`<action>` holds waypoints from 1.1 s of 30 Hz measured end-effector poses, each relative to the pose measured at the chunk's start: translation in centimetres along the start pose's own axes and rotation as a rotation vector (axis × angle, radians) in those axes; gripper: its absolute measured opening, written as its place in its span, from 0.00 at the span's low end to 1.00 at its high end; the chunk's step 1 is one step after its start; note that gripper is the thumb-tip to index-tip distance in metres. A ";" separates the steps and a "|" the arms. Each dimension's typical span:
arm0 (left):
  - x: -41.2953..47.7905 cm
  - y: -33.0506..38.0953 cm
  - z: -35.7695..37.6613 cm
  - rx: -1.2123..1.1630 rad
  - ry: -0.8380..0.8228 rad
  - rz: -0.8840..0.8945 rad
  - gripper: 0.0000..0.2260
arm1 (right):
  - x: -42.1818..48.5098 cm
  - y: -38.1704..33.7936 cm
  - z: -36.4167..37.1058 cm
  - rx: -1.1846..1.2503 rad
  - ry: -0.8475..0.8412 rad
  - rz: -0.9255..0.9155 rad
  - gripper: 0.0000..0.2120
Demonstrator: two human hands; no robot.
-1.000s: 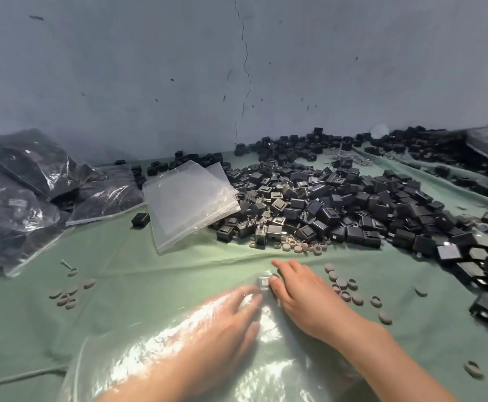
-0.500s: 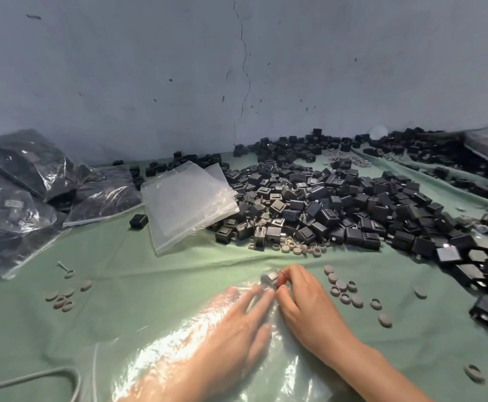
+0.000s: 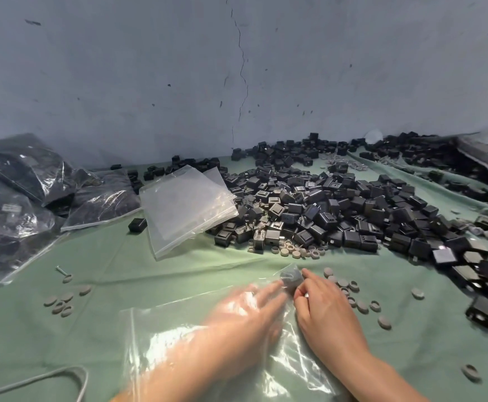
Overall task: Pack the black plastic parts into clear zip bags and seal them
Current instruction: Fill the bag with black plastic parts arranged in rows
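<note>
A clear zip bag (image 3: 178, 343) lies flat on the green cloth in front of me. My left hand (image 3: 245, 314) is inside it, fingers stretched toward the far corner, where the fingertips touch a small dark grey part (image 3: 290, 277) under the plastic. My right hand (image 3: 327, 311) is outside the bag, its fingers curled and pinching the plastic just beside that part. A large heap of black plastic parts (image 3: 338, 216) covers the cloth beyond and to the right.
A stack of empty clear bags (image 3: 184, 210) leans on the heap's left side. Filled bags (image 3: 13, 204) lie at far left. Grey round caps (image 3: 350, 288) are scattered by my right hand, with more caps (image 3: 62, 303) at left. A grey cable (image 3: 62, 375) loops at bottom left.
Both hands have shifted a little away from me and to the right with the bag. The small part now sits higher in the bag's corner, and the bag's left edge has drawn rightward.
</note>
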State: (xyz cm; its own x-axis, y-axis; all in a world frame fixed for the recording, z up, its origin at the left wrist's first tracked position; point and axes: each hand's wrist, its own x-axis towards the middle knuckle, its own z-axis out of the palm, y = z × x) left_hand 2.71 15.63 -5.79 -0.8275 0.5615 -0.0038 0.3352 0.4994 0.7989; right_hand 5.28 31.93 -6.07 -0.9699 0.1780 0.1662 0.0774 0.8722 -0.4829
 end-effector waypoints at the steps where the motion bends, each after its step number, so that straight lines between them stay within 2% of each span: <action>1: -0.5 -0.4 -0.5 0.045 -0.027 0.058 0.17 | 0.1 -0.1 -0.1 -0.013 -0.004 0.003 0.14; 3: -3.4 -0.9 -4.1 0.064 -0.160 0.082 0.18 | 0.2 -0.4 -0.1 -0.027 -0.001 0.009 0.14; 6: -6.9 -3.1 -12.8 -0.067 -0.195 -0.005 0.22 | 0.4 -0.6 -0.1 -0.043 0.011 0.010 0.13; 7: -8.0 -3.4 -15.7 -0.127 -0.124 -0.029 0.18 | 0.5 -0.6 -0.1 -0.050 0.008 0.009 0.13; 9: -10.0 -4.8 -20.8 -0.104 0.236 -0.009 0.11 | 0.6 -0.5 -0.3 -0.083 -0.015 -0.003 0.14; 10: -10.2 -4.9 -22.4 -0.023 0.440 -0.003 0.15 | 0.8 -0.4 -0.5 -0.108 -0.027 -0.017 0.14; 11: -9.8 -4.8 -23.5 0.020 0.574 0.010 0.17 | 1.0 -0.3 -0.8 -0.130 -0.033 -0.031 0.15; 12: -8.8 -3.6 -23.8 0.013 0.622 0.041 0.15 | 1.2 -0.2 -1.1 -0.142 -0.032 -0.041 0.15; 14: -4.9 0.1 -22.3 0.032 0.504 0.139 0.07 | 1.7 -0.2 -1.9 -0.152 -0.015 -0.041 0.14; 17: 2.6 4.2 -17.3 0.342 0.271 0.126 0.09 | 2.5 -0.3 -2.7 -0.142 0.010 -0.013 0.11; 18: 5.0 4.7 -15.3 0.448 0.200 0.097 0.12 | 2.7 -0.3 -2.9 -0.129 0.004 -0.004 0.10; 22: 11.6 3.8 -9.1 0.692 0.000 -0.125 0.37 | 3.2 -0.4 -3.1 -0.128 -0.030 0.018 0.11; 24: 13.7 2.6 -7.1 0.761 0.023 -0.234 0.44 | 3.6 -0.3 -3.3 -0.115 -0.048 0.024 0.12; 26: 15.0 1.9 -5.4 0.827 0.100 -0.272 0.44 | 3.9 -0.1 -3.6 -0.091 -0.078 0.026 0.13; 29: 15.7 1.0 -3.9 0.883 0.246 -0.237 0.36 | 4.1 0.0 -4.3 -0.057 -0.136 0.022 0.13; 33: 15.2 0.0 -3.0 0.818 0.352 -0.129 0.26 | 4.3 0.5 -5.0 -0.020 -0.192 0.042 0.13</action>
State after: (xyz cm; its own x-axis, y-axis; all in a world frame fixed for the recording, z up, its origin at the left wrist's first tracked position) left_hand -11.20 22.21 -4.02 -0.9257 0.3012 0.2287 0.3350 0.9337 0.1264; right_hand 2.26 35.37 -1.29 -0.9918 0.1262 -0.0215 0.1215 0.8752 -0.4683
